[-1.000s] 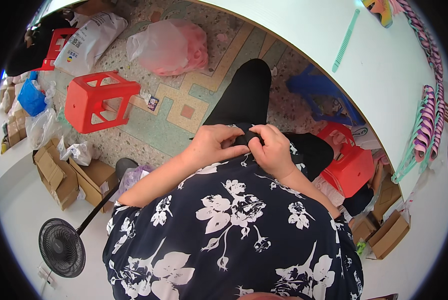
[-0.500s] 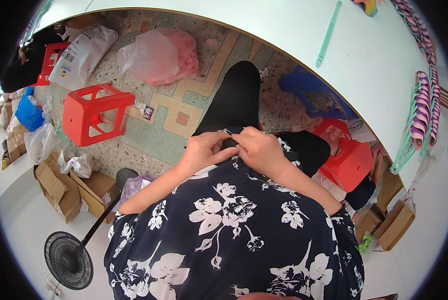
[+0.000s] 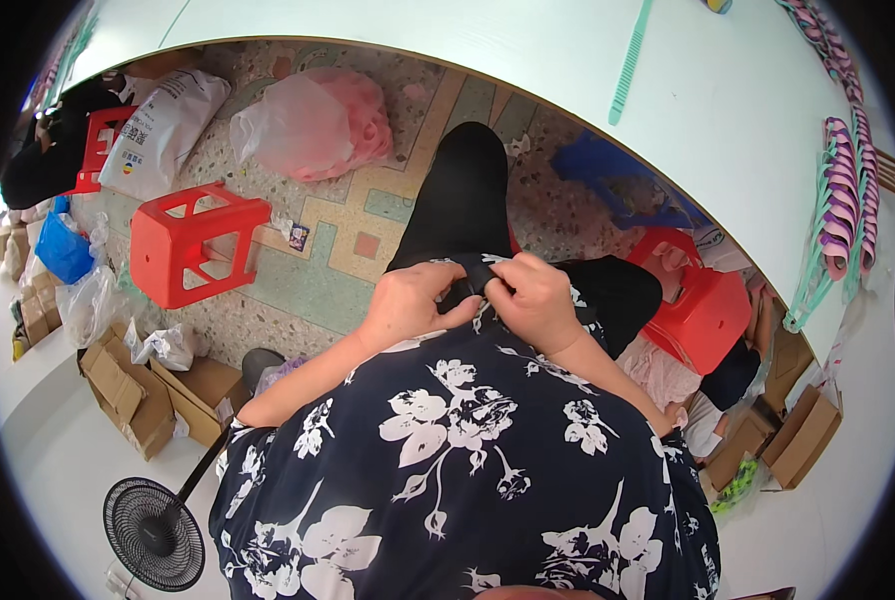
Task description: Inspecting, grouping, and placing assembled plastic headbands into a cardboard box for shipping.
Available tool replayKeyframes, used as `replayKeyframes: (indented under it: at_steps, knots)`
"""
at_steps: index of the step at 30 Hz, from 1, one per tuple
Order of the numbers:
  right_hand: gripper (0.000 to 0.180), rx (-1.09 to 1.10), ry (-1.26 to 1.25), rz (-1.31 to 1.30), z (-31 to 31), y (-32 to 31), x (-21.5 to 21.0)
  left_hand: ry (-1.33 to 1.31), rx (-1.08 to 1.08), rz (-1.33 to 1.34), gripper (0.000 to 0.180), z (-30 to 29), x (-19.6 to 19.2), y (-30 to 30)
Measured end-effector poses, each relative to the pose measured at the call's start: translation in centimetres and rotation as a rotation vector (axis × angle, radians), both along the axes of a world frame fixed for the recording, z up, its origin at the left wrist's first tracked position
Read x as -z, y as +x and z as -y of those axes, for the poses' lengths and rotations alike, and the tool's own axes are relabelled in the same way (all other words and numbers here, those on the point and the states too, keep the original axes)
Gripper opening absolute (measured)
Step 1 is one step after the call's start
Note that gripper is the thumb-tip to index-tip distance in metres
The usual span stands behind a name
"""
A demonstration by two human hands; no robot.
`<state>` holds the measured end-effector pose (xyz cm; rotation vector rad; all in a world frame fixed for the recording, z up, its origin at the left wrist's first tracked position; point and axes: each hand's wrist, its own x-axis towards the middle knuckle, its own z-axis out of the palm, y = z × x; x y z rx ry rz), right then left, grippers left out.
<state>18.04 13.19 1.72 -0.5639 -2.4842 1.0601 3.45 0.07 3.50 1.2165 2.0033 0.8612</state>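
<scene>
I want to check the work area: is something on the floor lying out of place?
Yes. A red stool lies tipped on its side on the floor, left of the hands, near a pink bag.

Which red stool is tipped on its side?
The red stool on the person's left, on the patterned floor: it lies on its side, open underside showing. The red stool on the right, by the white table, stands upright.

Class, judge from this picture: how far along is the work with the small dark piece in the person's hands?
Done: cannot tell; no finished pieces show. In hand: the left hand and right hand pinch a small dark piece together over the lap. Left: the green strip and the pink and green strips lie untouched on the white table.
</scene>
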Motion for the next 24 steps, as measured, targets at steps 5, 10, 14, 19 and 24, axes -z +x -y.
replayKeyframes:
  at_steps: [5, 10, 14, 19, 24]
  knots:
    - [0.004, 0.037, -0.057, -0.025, 0.2, -0.4, 0.0, 0.034, 0.097, -0.11, 0.035, -0.5, 0.4, -1.0]
    - [0.014, 0.039, -0.167, 0.029, 0.3, -0.3, 0.7, -0.003, 0.207, -0.048, 0.033, -0.7, -0.4, -1.7]
    - [0.025, -0.088, -0.08, 0.075, 0.2, -0.8, -0.7, 0.175, 0.336, -0.209, 0.032, -0.6, 0.2, -2.7]
    - [0.026, -0.247, 0.075, 0.176, 0.1, -0.1, -0.4, 0.04, 0.271, -0.08, 0.031, -0.6, -0.5, -2.6]
    - [0.018, -0.05, -0.072, 0.001, 0.4, 0.1, 0.3, -0.022, 0.17, -0.004, 0.028, -0.1, -0.6, -2.1]
